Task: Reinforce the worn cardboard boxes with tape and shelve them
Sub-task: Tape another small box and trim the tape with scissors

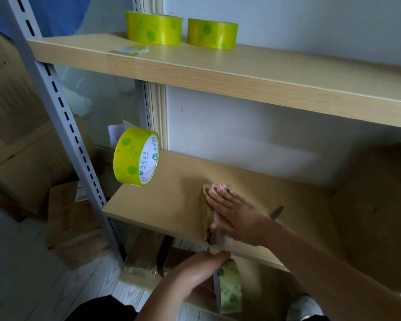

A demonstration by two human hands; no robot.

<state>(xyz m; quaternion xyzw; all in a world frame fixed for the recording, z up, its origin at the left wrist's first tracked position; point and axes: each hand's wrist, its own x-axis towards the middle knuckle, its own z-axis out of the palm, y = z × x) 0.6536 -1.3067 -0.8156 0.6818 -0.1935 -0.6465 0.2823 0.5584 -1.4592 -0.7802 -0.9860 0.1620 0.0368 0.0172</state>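
Right hand point(232, 212) lies flat, fingers straight, pressing a strip of tape point(219, 218) onto the worn cardboard box point(276, 195) that sits on the middle shelf point(153, 205), while the left hand point(199, 272) at about 6 o'clock from it grips the tape roll point(229, 288) down below the shelf edge. Another roll point(137, 156) hangs off at 10 o'clock by the grey upright point(65, 117), and two more rolls point(154, 27) sit on the top shelf point(218, 68) at 12 o'clock.

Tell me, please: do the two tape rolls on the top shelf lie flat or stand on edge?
Flat. Both tape rolls rest on a round face on the top shelf.
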